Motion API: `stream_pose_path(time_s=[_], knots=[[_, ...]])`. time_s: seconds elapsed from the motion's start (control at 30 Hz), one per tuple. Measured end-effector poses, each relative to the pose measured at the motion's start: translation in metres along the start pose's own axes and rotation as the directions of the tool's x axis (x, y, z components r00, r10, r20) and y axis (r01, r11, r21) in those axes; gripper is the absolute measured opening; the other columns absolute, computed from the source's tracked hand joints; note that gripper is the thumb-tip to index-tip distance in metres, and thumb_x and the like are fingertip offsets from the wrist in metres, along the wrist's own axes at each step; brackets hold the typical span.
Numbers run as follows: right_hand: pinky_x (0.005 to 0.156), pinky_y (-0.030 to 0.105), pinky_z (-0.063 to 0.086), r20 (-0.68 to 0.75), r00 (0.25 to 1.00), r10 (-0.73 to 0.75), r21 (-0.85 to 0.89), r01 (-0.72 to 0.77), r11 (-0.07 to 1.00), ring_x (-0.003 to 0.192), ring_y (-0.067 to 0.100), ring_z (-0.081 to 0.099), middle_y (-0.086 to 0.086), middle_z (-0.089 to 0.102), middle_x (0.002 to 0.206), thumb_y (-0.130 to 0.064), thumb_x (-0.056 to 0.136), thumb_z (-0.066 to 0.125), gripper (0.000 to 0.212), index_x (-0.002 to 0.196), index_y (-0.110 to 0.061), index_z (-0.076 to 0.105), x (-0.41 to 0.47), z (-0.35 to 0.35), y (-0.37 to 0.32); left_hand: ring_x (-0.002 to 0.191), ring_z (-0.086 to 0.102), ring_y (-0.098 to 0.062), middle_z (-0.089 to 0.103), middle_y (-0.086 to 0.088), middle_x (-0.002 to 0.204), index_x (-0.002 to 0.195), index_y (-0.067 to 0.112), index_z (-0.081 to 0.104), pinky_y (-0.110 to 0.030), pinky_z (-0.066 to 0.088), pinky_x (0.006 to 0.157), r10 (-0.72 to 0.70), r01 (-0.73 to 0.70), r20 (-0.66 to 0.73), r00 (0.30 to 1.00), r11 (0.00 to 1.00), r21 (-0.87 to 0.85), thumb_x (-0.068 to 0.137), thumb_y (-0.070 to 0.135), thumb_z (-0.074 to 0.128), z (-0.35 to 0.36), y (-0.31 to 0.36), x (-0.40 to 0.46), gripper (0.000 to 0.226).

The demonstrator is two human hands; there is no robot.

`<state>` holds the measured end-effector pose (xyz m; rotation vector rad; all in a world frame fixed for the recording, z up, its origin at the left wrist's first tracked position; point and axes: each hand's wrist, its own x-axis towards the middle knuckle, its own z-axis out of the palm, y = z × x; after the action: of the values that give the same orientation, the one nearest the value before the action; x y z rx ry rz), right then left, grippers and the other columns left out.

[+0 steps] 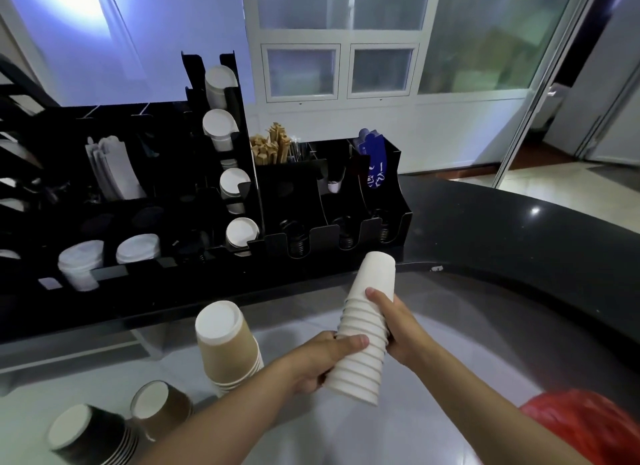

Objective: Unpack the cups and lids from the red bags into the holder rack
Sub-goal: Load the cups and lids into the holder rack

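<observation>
Both hands hold a stack of white paper cups [367, 326], upside down and tilted, above the glass counter. My left hand [322, 360] grips the stack's lower end near the rims. My right hand [398, 329] wraps its middle from the right. The black holder rack [249, 173] stands behind on the dark counter; its upright column carries white cups [221, 125] in several slots. A red bag [585, 426] lies at the lower right corner, partly cut off.
A stack of brown cups [225, 346] stands upside down left of my hands. Two more cup stacks, brown [159, 409] and black [90, 437], lie at the lower left. White lids [83, 260] sit in the rack's left bays. Wooden stirrers [270, 149] and blue packets [374, 159] fill the right compartments.
</observation>
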<state>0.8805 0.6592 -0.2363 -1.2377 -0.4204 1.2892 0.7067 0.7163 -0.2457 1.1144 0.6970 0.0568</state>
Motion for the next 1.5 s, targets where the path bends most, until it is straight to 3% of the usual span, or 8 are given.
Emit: stream_pose_path(time_s=[0.13,0.27,0.37,0.47,0.67,0.83,1.13,1.5], knots=[[0.077,0.05,0.06,-0.001,0.999,-0.046,-0.033,0.046,0.998,0.1,0.04,0.072,0.019,0.072,0.113,-0.04,0.074,0.084,0.066,0.128,-0.018,0.051,0.005,0.002,0.004,0.11,0.07,-0.023,0.074,-0.004,0.117,0.126,0.018,0.063,-0.046,0.054,0.1,0.045,-0.042,-0.022,0.999,0.992,0.117,0.071,0.053,0.086,-0.004,-0.002,-0.001,0.068],[0.081,0.051,0.062,-0.157,0.972,-0.178,-0.27,0.131,0.954,0.101,0.029,0.071,0.008,0.066,0.118,-0.045,0.066,0.086,0.081,0.131,-0.023,0.043,0.012,0.015,0.011,0.091,0.073,-0.008,0.076,0.008,0.101,0.114,0.03,0.063,-0.038,0.06,0.087,0.193,-0.057,-0.244,0.95,0.878,0.476,0.064,0.059,0.081,0.005,-0.009,0.005,0.061],[0.085,0.046,0.061,-0.18,0.943,-0.282,-0.404,0.19,0.895,0.105,0.021,0.066,0.0,0.06,0.119,-0.052,0.063,0.083,0.085,0.131,-0.027,0.038,0.018,0.021,0.013,0.082,0.07,0.0,0.073,0.012,0.095,0.113,0.032,0.054,-0.025,0.058,0.072,0.233,-0.003,-0.382,0.894,0.856,0.517,0.057,0.065,0.079,0.008,-0.018,0.013,0.07],[0.076,0.039,0.063,-0.186,0.92,-0.344,-0.386,0.253,0.887,0.098,0.015,0.069,-0.003,0.061,0.117,-0.048,0.07,0.083,0.069,0.124,-0.034,0.041,0.021,0.009,0.0,0.089,0.068,-0.001,0.07,0.014,0.103,0.118,0.037,0.047,-0.03,0.059,0.077,0.209,0.017,-0.356,0.911,0.843,0.538,0.054,0.067,0.081,0.0,-0.037,0.021,0.078],[0.072,0.04,0.062,-0.316,0.908,-0.275,-0.258,0.197,0.946,0.104,0.022,0.069,0.0,0.064,0.121,-0.059,0.072,0.076,0.074,0.13,-0.028,0.043,0.022,-0.044,-0.019,0.086,0.065,0.01,0.068,0.024,0.101,0.114,0.042,0.048,-0.014,0.05,0.068,0.19,0.024,-0.292,0.937,0.802,0.597,0.053,0.08,0.078,-0.012,-0.076,0.037,0.077],[0.061,0.035,0.058,-0.384,0.892,-0.236,-0.277,0.133,0.952,0.105,0.024,0.064,0.0,0.058,0.123,-0.052,0.077,0.072,0.067,0.133,-0.033,0.038,0.008,-0.084,-0.009,0.084,0.067,0.007,0.071,0.016,0.1,0.115,0.038,0.047,-0.019,0.054,0.072,0.129,0.06,-0.345,0.93,0.871,0.488,0.06,0.061,0.081,-0.015,-0.097,0.065,0.068],[0.093,0.051,0.057,-0.348,0.906,-0.242,-0.29,0.141,0.946,0.113,0.025,0.06,0.003,0.055,0.126,-0.041,0.068,0.083,0.085,0.135,-0.026,0.034,-0.013,-0.119,0.019,0.106,0.059,-0.015,0.057,0.012,0.117,0.128,0.033,0.032,-0.032,0.046,0.088,0.192,0.03,-0.452,0.871,0.898,0.44,0.059,0.025,0.094,-0.009,-0.11,0.1,0.093],[0.091,0.04,0.057,-0.09,0.942,-0.323,-0.284,0.286,0.915,0.115,0.018,0.062,-0.004,0.058,0.126,-0.036,0.065,0.091,0.082,0.127,-0.043,0.038,-0.003,-0.074,-0.018,0.115,0.054,-0.013,0.048,0.011,0.131,0.14,0.039,0.026,-0.027,0.044,0.097,0.379,-0.082,-0.445,0.811,0.828,0.554,0.068,0.034,0.089,0.005,-0.08,0.053,0.096]])
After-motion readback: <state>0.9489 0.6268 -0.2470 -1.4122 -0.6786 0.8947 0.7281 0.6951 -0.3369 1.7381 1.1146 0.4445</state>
